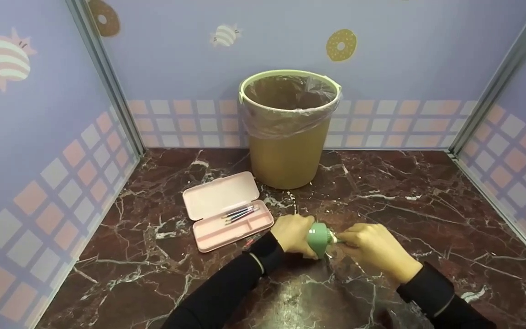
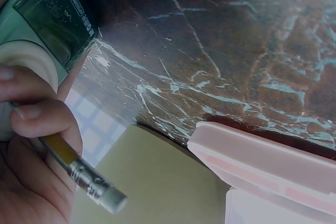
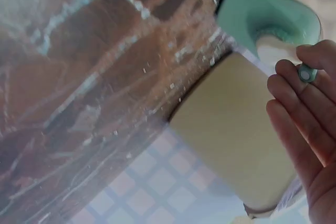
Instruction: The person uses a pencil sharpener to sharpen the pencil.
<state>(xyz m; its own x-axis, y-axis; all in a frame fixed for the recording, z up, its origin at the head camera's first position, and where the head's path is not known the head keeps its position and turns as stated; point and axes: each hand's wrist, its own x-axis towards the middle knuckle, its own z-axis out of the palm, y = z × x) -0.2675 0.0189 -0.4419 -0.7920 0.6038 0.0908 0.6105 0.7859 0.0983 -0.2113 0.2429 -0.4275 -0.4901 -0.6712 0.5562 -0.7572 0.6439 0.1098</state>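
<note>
A green pencil sharpener (image 1: 317, 240) stands between both hands over the dark marbled tabletop. My left hand (image 1: 292, 233) holds it from the left side. Between the curled left fingers runs a pencil (image 2: 65, 153), its white eraser end sticking out; its front end is hidden by the fingers near the sharpener's cream round part (image 2: 39, 56). Shavings show behind the sharpener's dark see-through window (image 2: 55, 17). On the other side, my right hand (image 1: 372, 244) pinches the crank's small green knob (image 3: 306, 73) between thumb and index finger.
An open pink pencil case (image 1: 222, 237) with several pencils (image 1: 240, 214) lies left of the hands. Behind stands a yellowish bin (image 1: 286, 155) lined with a clear bag. Patterned panels (image 1: 181, 55) enclose the back and sides. Small light crumbs dot the tabletop (image 1: 404, 201).
</note>
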